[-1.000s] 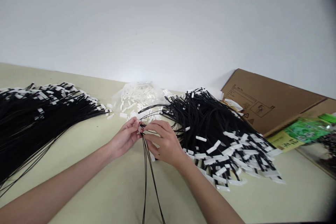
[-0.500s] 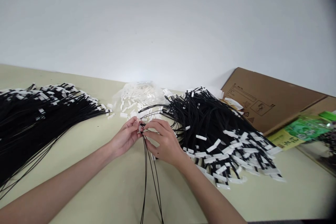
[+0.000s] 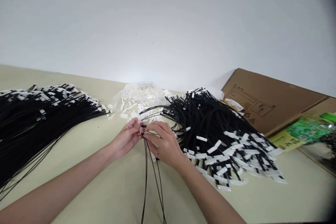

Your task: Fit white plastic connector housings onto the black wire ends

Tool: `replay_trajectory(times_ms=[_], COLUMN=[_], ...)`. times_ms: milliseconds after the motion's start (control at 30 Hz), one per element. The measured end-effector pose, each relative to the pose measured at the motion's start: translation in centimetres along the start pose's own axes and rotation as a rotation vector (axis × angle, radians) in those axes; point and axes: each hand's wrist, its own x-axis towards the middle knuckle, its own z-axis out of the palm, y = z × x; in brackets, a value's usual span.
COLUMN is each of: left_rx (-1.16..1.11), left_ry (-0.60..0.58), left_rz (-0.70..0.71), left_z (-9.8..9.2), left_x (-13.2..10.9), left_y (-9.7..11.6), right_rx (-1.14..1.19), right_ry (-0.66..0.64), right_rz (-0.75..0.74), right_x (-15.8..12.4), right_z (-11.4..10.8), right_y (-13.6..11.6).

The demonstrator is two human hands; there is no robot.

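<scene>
My left hand (image 3: 129, 136) pinches a small white connector (image 3: 140, 128) between thumb and fingers. Close against it, my right hand (image 3: 163, 141) has its fingertips closed on thin black cables (image 3: 146, 168) at the connector. From between the hands these cables hang down past the table's front edge. Other black cable ends arch in from the right pile just behind my fingers. The fingertips partly hide the point where cable and connector meet.
Black cables with white ends form a pile on the left (image 3: 34, 122) and another on the right (image 3: 207, 122). Behind my hands, a clear plastic bag (image 3: 141, 92) spills white pieces. A cardboard sheet (image 3: 262, 101) leans at the right, beside a green packet (image 3: 307, 129).
Both hands stay almost in place. The right fingers have drawn slightly closer together at the connector, and the hanging cables have shifted a little.
</scene>
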Motion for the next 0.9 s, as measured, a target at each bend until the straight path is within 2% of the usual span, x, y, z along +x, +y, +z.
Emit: replay_trajectory(times_ms=[167,300,400,467,533,600,667,767,833,900], left_rx=[0.063,0.126,0.163,0.199,0.238,0.267,0.275,0.256,0.221,0.175], left_ry=[0.028,0.095,0.139,0.147,0.147,0.151,0.158,0.151,0.130,0.098], left_rz=[0.021,0.036,0.038,0.039,0.044,0.045,0.041,0.029,0.019,0.015], left_z=[0.1,0.1,0.1,0.0,-0.2,-0.2,-0.3,-0.2,-0.2,-0.1], left_x=[0.0,0.0,0.0,0.0,0.0,0.0,0.1,0.1,0.1,0.1], left_y=[0.1,0.2,0.1,0.0,-0.1,-0.2,-0.1,0.0,0.2,0.2], right_rx=[0.226,0.583,0.847,0.905,0.837,0.671,0.441,0.117,-0.007,-0.069], right_ry=[0.060,0.188,0.392,0.585,0.750,0.840,0.790,0.529,0.368,0.275], right_rz=[0.113,0.420,0.638,0.725,0.794,0.807,0.726,0.467,0.306,0.206], right_x=[0.3,0.9,1.2,1.2,1.1,0.9,0.8,0.7,0.6,0.6], right_z=[-0.2,-0.7,-1.5,-2.1,-2.9,-3.7,-4.1,-3.8,-3.0,-2.2], right_y=[-0.1,-0.1,0.5,1.3,2.1,2.6,2.6,2.0,1.4,1.1])
